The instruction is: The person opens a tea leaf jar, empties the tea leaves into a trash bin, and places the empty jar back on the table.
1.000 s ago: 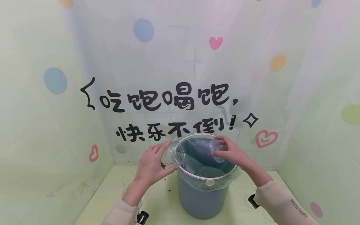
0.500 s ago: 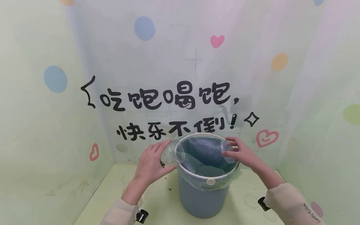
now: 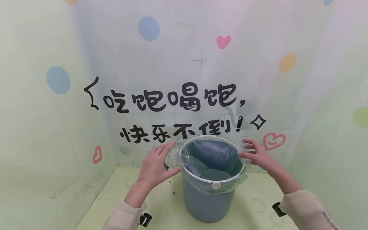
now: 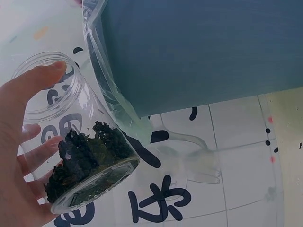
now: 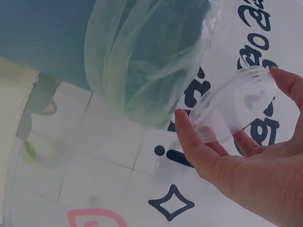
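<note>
My left hand (image 3: 156,166) holds a clear jar (image 3: 181,155) on its side at the left rim of a blue-grey bucket (image 3: 207,204), mouth facing the bucket. Dark, leafy clumps (image 4: 90,151) lie toward the jar's base, best seen in the left wrist view. Thumb and fingers wrap the jar's wall. Over the bucket's right rim, my right hand (image 3: 258,156) pinches a small, shallow clear plastic cup or lid (image 5: 236,101) between thumb and fingers; nothing shows inside it. A thin green bag (image 3: 214,153) lines the bucket and hangs over its pale rim.
Dark crumbs (image 3: 173,193) lie on the pale yellow table (image 3: 164,214) left of the bucket. To its right are faint clear rings (image 3: 257,205). A back wall (image 3: 178,48) with black lettering stands close behind, and side walls flank the table.
My right hand has moved right with the clear cup or lid, from over the bucket's opening to its right rim. The left hand and jar have stayed nearly still.
</note>
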The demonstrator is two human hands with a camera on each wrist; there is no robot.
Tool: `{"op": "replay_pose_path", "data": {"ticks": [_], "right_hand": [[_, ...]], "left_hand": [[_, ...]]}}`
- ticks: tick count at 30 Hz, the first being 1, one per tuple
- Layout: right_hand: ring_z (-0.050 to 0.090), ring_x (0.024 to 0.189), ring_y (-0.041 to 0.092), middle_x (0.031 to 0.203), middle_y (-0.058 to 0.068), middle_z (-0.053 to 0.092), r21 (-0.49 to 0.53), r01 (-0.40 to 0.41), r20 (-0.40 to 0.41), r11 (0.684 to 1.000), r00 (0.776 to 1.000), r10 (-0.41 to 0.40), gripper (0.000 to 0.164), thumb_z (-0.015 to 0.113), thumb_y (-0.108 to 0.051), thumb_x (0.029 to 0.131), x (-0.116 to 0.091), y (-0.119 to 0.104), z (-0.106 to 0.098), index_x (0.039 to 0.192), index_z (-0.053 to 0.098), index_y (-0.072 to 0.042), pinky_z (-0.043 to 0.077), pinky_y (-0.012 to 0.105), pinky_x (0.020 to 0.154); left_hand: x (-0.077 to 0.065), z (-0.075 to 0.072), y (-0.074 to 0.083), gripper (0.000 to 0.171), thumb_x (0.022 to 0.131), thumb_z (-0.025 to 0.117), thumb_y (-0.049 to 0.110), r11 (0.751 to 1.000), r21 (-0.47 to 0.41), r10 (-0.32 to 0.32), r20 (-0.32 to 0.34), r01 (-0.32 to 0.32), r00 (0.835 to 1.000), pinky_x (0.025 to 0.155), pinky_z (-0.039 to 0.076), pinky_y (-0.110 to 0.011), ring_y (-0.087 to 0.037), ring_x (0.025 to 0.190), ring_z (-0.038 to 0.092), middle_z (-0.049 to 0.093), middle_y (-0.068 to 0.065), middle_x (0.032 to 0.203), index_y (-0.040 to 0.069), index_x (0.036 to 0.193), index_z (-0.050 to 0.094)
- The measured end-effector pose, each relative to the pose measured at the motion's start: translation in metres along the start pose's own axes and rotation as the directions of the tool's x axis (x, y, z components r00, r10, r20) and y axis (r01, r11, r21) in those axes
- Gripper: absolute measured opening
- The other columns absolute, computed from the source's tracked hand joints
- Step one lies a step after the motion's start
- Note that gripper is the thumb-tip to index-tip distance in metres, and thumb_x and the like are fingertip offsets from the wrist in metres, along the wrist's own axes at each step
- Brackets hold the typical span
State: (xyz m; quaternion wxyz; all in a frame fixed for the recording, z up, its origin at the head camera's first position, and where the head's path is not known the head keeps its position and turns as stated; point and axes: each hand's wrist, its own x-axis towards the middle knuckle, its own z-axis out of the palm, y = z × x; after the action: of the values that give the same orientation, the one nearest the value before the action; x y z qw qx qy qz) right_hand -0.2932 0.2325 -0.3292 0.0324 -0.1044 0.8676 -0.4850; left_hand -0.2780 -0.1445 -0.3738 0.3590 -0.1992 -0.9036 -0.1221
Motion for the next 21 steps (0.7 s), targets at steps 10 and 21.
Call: {"op": "replay_pose_path", "data": {"ticks": [10, 21], "right_hand": [[0.037, 0.136, 0.054, 0.152, 0.037, 0.028, -0.065, -0.028, -0.048, 0.997, 0.999, 0.025, 0.080, 0.062, -0.034, 0.096, -0.008, 0.021, -0.022, 0.154, 0.018, 0.002, 0.052, 0.056, 0.100], [0.039, 0.133, 0.057, 0.150, 0.041, 0.027, -0.131, -0.091, -0.076, 0.987, 0.994, 0.081, 0.084, 0.060, -0.033, 0.098, -0.018, 0.054, -0.035, 0.154, 0.012, 0.007, 0.054, 0.055, 0.097]], "left_hand": [[0.000, 0.002, -0.001, 0.093, 0.066, 0.082, 0.061, 1.000, 0.002, 0.002, 0.000, -0.002, 1.000, 0.089, 0.056, -0.048, -0.031, 0.115, 0.064, 0.064, -0.006, 0.133, 0.022, 0.144, 0.050], [-0.001, 0.002, -0.001, 0.094, 0.066, 0.083, 0.061, 1.000, 0.007, -0.006, 0.011, 0.006, 1.000, 0.092, 0.056, -0.049, -0.031, 0.116, 0.063, 0.064, -0.006, 0.133, 0.022, 0.144, 0.050]]}}
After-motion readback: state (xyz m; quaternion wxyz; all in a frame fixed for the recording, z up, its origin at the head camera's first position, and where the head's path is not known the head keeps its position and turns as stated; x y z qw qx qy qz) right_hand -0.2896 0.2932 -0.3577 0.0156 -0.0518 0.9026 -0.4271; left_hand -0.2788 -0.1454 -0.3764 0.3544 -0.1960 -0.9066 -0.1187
